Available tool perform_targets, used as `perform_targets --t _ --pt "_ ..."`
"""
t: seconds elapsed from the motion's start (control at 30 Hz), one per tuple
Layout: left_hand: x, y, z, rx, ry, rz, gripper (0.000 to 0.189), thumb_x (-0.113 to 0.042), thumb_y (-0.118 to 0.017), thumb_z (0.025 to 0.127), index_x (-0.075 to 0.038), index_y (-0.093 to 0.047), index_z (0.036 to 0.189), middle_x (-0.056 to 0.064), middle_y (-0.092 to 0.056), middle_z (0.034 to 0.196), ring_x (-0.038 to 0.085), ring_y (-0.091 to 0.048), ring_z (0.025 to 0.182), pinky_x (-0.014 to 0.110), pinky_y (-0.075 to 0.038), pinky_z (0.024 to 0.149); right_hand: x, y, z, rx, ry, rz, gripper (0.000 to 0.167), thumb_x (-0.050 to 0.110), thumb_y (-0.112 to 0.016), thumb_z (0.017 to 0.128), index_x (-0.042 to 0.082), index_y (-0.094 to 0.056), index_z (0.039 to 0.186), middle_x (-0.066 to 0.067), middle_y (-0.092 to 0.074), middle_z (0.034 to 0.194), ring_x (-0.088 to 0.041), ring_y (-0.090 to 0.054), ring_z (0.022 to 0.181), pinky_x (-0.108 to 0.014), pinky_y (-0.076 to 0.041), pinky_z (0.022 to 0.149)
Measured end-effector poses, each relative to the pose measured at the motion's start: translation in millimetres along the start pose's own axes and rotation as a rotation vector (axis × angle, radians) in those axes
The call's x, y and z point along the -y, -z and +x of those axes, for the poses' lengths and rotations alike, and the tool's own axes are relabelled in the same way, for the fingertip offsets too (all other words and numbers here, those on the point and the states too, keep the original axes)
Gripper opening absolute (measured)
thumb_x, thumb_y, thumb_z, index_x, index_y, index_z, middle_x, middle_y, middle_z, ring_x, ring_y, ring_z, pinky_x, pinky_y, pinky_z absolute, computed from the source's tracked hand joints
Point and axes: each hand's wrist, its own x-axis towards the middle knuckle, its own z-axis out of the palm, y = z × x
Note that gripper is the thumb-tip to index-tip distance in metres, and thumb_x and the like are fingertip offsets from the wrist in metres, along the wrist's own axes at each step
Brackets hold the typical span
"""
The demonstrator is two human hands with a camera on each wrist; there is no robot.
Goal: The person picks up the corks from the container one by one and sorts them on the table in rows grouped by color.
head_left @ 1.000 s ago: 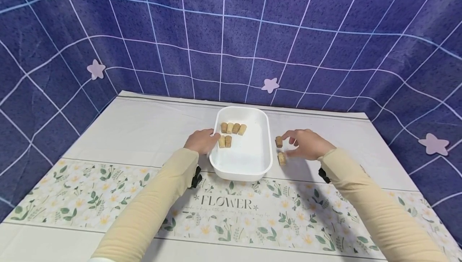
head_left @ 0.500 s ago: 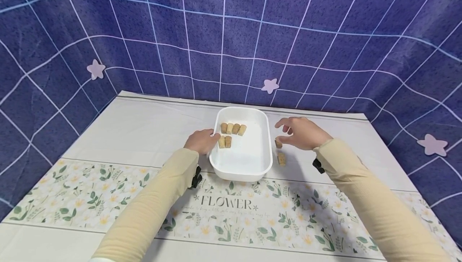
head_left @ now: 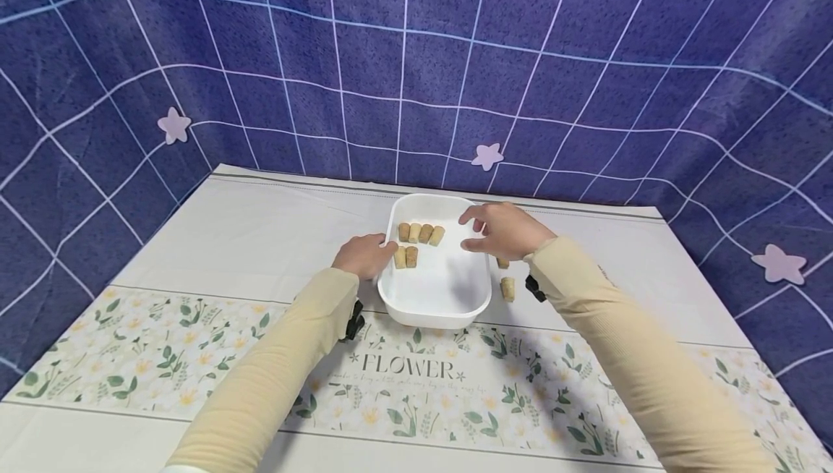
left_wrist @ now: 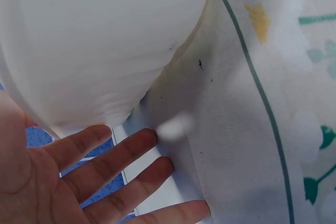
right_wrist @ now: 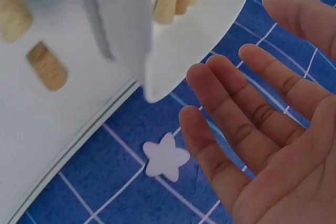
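Observation:
A white plastic basin (head_left: 432, 298) stands on the table, with corks (head_left: 426, 233) lying in two rows in its left part. At its left side my left hand (head_left: 362, 256) grips the rim, thumb over the edge. The left wrist view shows those fingers (left_wrist: 131, 148) stretched out along the basin's outer wall. Above the basin's right rim hovers my right hand (head_left: 510, 230), thumb and fingers apart. Nothing lies between these fingers in the right wrist view, where the palm (right_wrist: 299, 182) shows. Two more corks lie right of the basin: one light (head_left: 507, 288), one darker (head_left: 503, 262), partly covered by my right arm.
A white tablecloth (head_left: 280, 220) with a flower-print band covers the table. Behind its far edge hangs a blue curtain (head_left: 364, 111) with pale grid lines and star shapes. Black wrist straps (head_left: 354, 321) sit at both sleeves.
My right hand has left the corks beside the basin, risen and moved left over the right rim. The left hand, the basin and the corks inside it stay in place.

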Motion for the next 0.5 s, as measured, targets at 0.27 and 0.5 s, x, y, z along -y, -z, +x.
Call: perform_targets --t 0.27,0.5 --pt "1.7 0.7 1.1 -0.005 -0.014 0.022 0.060 -0.037 -0.031 0.105 -0.002 -0.045 0.151 0.022 -0.056 0.143 0.041 -0.055 0.128 0.051 -0.042 0.108 20.2 -6.9 20.6 0.057 0.002 0.002 0.045 0.025 -0.072 0.095 0.006 -0.063 0.135 -0.019 -0.069 0.119 -0.031 -0.065 0.107 -0.044 -0.051 0.095" --pt "-0.5 0.8 0.9 0.005 -0.016 0.024 0.058 -0.037 -0.031 0.106 -0.002 -0.048 0.150 0.022 -0.057 0.142 0.042 -0.053 0.130 0.052 -0.040 0.110 29.7 -16.8 38.8 0.095 -0.013 0.021 0.043 0.026 -0.071 0.095 0.009 -0.064 0.134 -0.014 -0.070 0.115 -0.028 -0.064 0.107 -0.041 -0.050 0.093"
